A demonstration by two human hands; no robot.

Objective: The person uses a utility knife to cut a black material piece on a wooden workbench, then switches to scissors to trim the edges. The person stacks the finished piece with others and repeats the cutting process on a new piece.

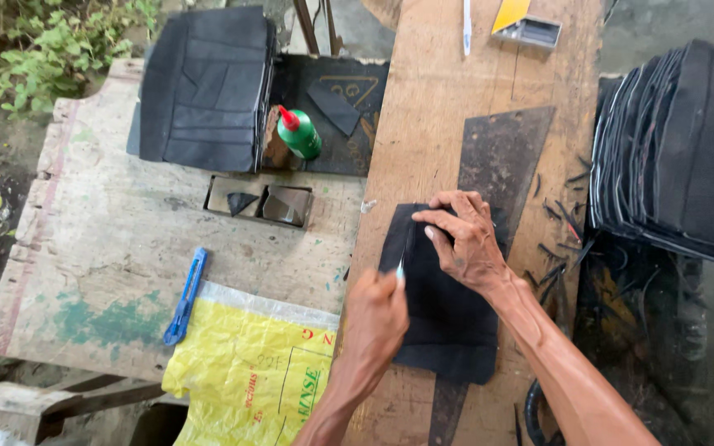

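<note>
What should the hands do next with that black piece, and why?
Probably draw the small tool in the left hand down along the black piece, toward the person. Its tip sits near the piece's upper left edge, and the right hand presses the piece flat on the plank, so it looks steadied for one straight stroke.

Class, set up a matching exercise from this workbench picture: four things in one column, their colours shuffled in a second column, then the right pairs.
Things:
1. glue bottle
2. utility knife
3. woven sack
4. sheet under the right hand

Colours:
A. yellow
B. black
C. green with a red cap
D. blue

Pairs: 1-C, 2-D, 3-A, 4-B
</note>
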